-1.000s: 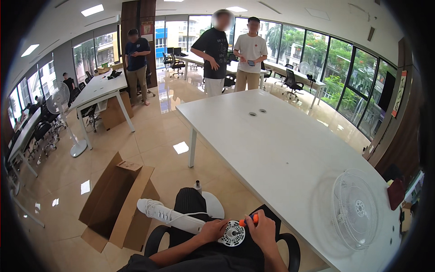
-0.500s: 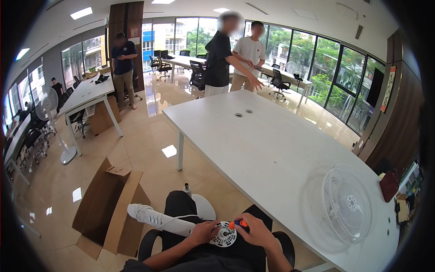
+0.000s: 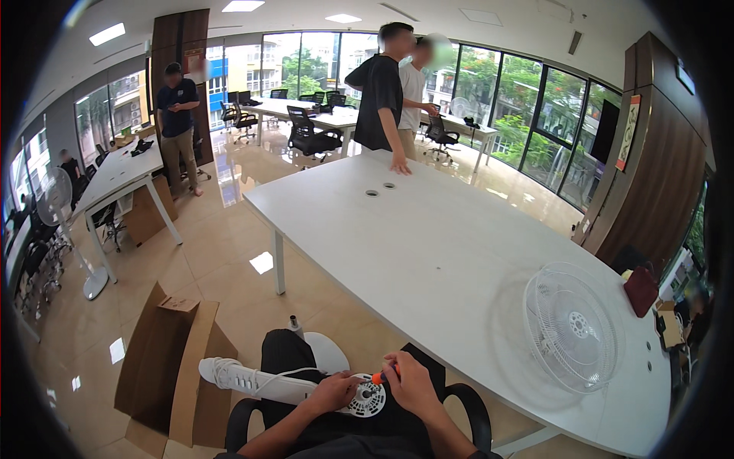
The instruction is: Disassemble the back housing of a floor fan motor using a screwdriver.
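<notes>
Across my lap lies a white fan body (image 3: 275, 388): a long neck ending in a round, vented motor face (image 3: 370, 402) with a dark shaft at its middle. My left hand (image 3: 333, 392) is closed round the motor end, its fingertips at the vented rim. In my right hand (image 3: 410, 382) is a screwdriver with an orange handle (image 3: 380, 377), held almost level above the motor face. Its tip points at my left fingers; whether it touches anything cannot be made out. A white cord (image 3: 264, 369) runs along the neck, with a bundled loop at the far left end.
A white table (image 3: 367, 252) stretches ahead and right, bearing a round fan grille (image 3: 577, 329) and a dark red bag (image 3: 641, 291). On the floor are an open cardboard box (image 3: 200, 375) and a white round stand base (image 3: 327, 353). Several people stand beyond.
The view has swung right. My right hand has turned the screwdriver flatter, toward my left fingers. The person in black has lowered a hand onto the table's far edge.
</notes>
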`<state>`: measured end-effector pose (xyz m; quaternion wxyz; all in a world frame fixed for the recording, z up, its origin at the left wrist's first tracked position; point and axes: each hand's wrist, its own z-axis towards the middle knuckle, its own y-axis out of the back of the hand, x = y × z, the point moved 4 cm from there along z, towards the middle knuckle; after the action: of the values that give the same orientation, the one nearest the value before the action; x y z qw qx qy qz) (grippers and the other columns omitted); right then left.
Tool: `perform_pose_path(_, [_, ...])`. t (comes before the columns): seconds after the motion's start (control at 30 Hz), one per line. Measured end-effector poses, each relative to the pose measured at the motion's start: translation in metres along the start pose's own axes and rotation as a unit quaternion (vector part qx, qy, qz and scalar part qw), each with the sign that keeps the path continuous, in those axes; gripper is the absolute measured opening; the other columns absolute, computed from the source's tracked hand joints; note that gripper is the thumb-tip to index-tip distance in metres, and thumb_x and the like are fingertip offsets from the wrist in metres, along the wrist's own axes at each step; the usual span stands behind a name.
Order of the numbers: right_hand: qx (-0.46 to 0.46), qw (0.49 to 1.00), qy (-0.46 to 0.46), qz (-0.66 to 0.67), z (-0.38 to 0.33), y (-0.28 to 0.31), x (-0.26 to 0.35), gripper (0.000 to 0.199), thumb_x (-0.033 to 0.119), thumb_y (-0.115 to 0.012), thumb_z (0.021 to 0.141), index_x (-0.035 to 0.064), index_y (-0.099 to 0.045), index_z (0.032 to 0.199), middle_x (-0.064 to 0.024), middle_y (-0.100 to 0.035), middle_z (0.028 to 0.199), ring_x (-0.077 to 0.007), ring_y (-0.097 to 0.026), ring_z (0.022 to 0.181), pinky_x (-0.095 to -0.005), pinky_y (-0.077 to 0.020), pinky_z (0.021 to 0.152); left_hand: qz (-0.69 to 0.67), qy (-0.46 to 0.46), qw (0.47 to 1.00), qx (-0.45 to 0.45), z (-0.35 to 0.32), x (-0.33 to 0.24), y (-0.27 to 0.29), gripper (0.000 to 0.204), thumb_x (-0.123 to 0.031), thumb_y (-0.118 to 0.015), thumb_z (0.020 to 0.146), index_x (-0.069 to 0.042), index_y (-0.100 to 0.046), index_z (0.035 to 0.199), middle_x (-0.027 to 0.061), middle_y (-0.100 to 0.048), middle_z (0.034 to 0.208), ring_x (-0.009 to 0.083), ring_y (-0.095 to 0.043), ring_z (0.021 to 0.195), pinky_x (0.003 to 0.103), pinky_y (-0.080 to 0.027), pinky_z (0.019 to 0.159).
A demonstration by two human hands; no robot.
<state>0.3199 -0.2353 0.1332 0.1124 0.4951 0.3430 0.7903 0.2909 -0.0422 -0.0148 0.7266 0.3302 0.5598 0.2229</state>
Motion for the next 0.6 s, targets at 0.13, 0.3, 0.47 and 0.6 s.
perform_pose_path(0.13, [0.028, 0.991, 0.058, 0.119, 0.001, -0.006, 0.004, 0.034, 0.017, -0.07, 0.093, 0.0005, -0.058, 0.12, -0.0185, -0.067, 0.105, -0.0353, -0.069, 0.097, -0.0418, -0.0551, 0.084, -0.022, -0.054, 0.998, -0.011, 0.0, 0.001, 0.005, 0.028, -0.02, -0.07, 0.091, -0.01, -0.074, 0.116, 0.0174, -0.068, 0.129, 0.0346, -0.068, 0.113, 0.042, -0.054, 0.098])
perform_pose_path(0.3, [-0.038, 0.996, 0.074, 0.012, 0.001, -0.007, 0.002, 0.035, 0.019, -0.071, 0.093, 0.0012, -0.058, 0.119, -0.0201, -0.067, 0.105, -0.0355, -0.069, 0.098, -0.0409, -0.0556, 0.08, -0.034, -0.056, 0.997, -0.031, 0.007, -0.009, 0.006, 0.03, -0.032, -0.074, 0.093, -0.007, -0.076, 0.109, 0.0159, -0.071, 0.12, 0.0346, -0.068, 0.108, 0.043, -0.056, 0.092])
perform_pose_path(0.47, [-0.029, 0.985, -0.135, -0.103, 0.0, 0.004, 0.005, 0.037, 0.022, -0.072, 0.093, 0.0014, -0.058, 0.119, -0.0221, -0.066, 0.11, -0.0355, -0.067, 0.102, -0.0418, -0.0551, 0.082, -0.006, -0.041, 0.999, -0.023, 0.013, -0.009, -0.003, 0.033, -0.036, -0.075, 0.092, -0.007, -0.076, 0.108, 0.0131, -0.072, 0.118, 0.0328, -0.068, 0.107, 0.042, -0.056, 0.091])
perform_pose_path(0.6, [-0.005, 0.999, -0.03, -0.041, 0.0, 0.007, -0.002, 0.037, 0.025, -0.068, 0.096, 0.0027, -0.058, 0.124, -0.0198, -0.067, 0.11, -0.0345, -0.068, 0.102, -0.0431, -0.0541, 0.086, 0.012, -0.045, 0.998, -0.045, 0.012, -0.011, -0.006, 0.031, -0.036, -0.074, 0.093, -0.008, -0.077, 0.106, 0.0128, -0.072, 0.116, 0.0317, -0.069, 0.107, 0.041, -0.056, 0.091])
